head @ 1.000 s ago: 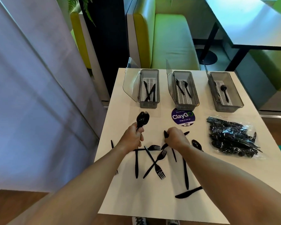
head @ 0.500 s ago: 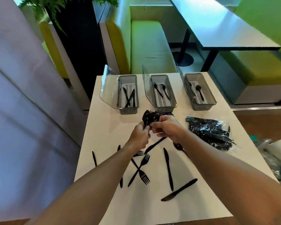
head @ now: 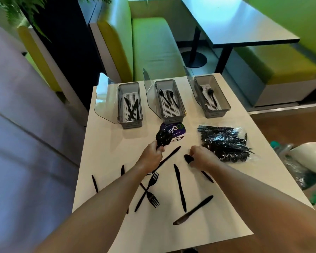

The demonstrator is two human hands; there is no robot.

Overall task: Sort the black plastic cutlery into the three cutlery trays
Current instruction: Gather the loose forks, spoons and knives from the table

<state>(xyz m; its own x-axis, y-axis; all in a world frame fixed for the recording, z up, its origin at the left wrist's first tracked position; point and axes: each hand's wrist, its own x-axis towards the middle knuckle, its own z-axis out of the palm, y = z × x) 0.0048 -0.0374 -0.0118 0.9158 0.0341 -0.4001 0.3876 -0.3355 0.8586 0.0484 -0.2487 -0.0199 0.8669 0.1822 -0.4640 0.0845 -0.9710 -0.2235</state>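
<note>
The white worktop carries three trays along its far edge: the left tray holds a few long pieces that look like knives, the middle tray a fork and what seems a spoon, and the right tray a spoon with one more piece I can't make out. Near the right tray lies the bag, full of black cutlery. Half a second ago the two hands met in front of the middle tray, the right feeding a piece into what the left held; now they have parted. The left hand has stayed up in front of the trays, its fingers wrapped round the handles of a bundle of what look like spoons, their bowls fanned over the purple sticker. The right hand has dropped back to the worktop just beside the bag, its fingers curled down onto another spoon lying there, apparently pinching it just behind the bowl. I'd say the spoons are being gathered into one handful before any trip to a tray, so nothing new is sorted yet. Two crossed forks and several knives lie loose nearer the person, untouched.
</note>
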